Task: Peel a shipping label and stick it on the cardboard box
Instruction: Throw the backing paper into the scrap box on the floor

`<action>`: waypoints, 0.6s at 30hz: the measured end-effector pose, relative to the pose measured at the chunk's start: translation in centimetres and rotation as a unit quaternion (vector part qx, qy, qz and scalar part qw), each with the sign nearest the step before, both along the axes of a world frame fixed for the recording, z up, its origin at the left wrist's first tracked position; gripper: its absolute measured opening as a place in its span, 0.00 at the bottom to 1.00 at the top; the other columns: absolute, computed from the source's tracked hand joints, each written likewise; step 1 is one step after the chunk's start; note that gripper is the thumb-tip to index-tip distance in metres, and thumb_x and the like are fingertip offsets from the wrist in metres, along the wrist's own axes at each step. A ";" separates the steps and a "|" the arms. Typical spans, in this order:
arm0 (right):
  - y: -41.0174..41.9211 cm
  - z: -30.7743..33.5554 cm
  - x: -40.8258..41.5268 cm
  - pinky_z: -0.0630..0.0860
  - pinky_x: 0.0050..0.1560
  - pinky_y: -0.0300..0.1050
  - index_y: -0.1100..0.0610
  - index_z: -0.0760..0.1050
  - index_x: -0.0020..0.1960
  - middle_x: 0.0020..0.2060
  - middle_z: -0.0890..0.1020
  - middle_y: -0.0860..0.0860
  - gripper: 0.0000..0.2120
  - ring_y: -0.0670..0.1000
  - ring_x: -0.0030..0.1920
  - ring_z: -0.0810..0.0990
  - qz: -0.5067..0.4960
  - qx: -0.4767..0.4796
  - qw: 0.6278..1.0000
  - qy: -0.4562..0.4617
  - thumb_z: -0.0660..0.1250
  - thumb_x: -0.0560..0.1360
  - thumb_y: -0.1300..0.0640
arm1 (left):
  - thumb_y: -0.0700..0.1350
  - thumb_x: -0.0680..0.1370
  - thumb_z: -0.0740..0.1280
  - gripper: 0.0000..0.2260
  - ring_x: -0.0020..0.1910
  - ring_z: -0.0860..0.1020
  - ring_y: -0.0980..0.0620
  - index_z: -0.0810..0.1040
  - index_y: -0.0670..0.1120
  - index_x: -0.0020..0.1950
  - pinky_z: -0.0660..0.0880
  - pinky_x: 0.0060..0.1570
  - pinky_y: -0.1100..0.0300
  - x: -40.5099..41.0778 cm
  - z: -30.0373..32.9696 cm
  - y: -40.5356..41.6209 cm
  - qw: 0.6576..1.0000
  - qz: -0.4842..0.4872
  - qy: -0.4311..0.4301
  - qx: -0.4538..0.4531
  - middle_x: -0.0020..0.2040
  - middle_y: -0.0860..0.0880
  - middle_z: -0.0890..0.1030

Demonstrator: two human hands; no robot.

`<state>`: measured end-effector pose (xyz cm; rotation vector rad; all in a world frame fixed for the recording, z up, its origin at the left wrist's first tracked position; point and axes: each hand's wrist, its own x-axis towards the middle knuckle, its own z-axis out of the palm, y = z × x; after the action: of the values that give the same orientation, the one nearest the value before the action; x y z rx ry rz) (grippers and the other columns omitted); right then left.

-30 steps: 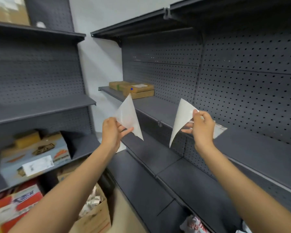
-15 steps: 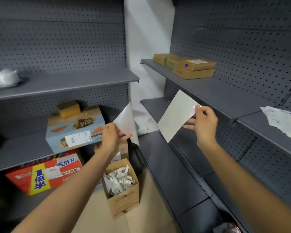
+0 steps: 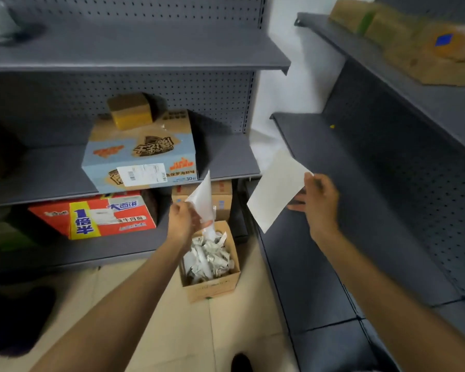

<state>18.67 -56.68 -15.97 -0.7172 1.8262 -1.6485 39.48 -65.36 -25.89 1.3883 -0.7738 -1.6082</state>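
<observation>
My left hand (image 3: 184,220) pinches a thin white backing sheet (image 3: 204,198) just above an open cardboard scrap box (image 3: 212,287) on the floor. My right hand (image 3: 318,200) holds a separate white shipping label (image 3: 275,190) by its upper right corner, out over the lower grey shelf. The label's blank side faces me. Several brown cardboard boxes (image 3: 424,47) lie stacked on the upper right shelf, one with a blue mark.
The scrap box is full of crumpled white paper (image 3: 207,257). A light-blue carton (image 3: 141,157) with a label and a small brown box on top sits on the left shelf, above a red-and-yellow carton (image 3: 91,217). Grey pegboard shelving flanks a tan floor.
My view has swung down and left, from the right-hand shelves to the floor corner. Both hands kept their sheets, and the left hand has come down over the scrap box.
</observation>
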 end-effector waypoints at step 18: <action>-10.8 -16.8 -4.2 0.80 0.39 0.51 0.59 0.70 0.51 0.47 0.78 0.60 0.07 0.58 0.43 0.81 0.066 0.127 0.990 0.003 0.59 0.77 0.56 | 0.40 0.77 0.62 0.03 0.46 0.78 0.44 0.73 0.42 0.44 0.78 0.35 0.58 -1.6 -19.0 -6.2 0.993 -0.020 -0.056 0.106 0.42 0.45 0.78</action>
<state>14.42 -67.43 -32.74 -0.7139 1.9046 -1.3025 37.84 -71.52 -44.88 1.6363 -0.7157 -1.6945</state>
